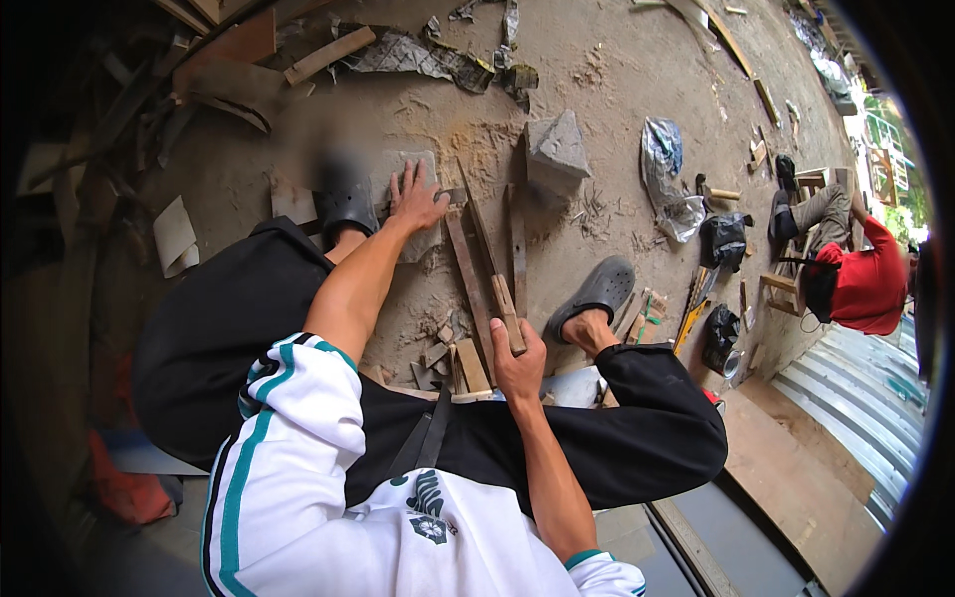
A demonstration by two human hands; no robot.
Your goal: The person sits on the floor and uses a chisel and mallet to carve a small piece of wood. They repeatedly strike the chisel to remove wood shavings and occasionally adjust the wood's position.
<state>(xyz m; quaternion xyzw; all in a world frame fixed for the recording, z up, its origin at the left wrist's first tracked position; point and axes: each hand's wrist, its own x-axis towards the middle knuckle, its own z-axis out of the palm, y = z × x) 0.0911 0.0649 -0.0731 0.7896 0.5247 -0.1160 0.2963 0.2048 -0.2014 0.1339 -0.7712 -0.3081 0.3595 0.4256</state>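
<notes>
My right hand (pixel 519 366) is closed round the wooden handle (pixel 508 316) of a handsaw. Its narrow dark blade (pixel 479 227) points away from me, seen almost edge-on. My left hand (pixel 414 203) lies with fingers spread on a grey concrete block (pixel 416 244) near my left foot. Beside its thumb, a short strip of wood (pixel 455 196) juts out toward the blade; how much of it lies under the palm is hidden. Pale yellowish sawdust (pixel 466 137) covers the ground beyond the blade tip. Between my feet lie two long wood strips, a nearer one (pixel 468 274) and another (pixel 517 244).
A second concrete block (pixel 557 149) stands right of the blade. Wood offcuts (pixel 453 363) lie close in front of me. At right are a silvery plastic bag (pixel 668 179), black bags (pixel 724 239) and a yellow-edged tool (pixel 694 308). Another person in red (pixel 867 284) sits farther right.
</notes>
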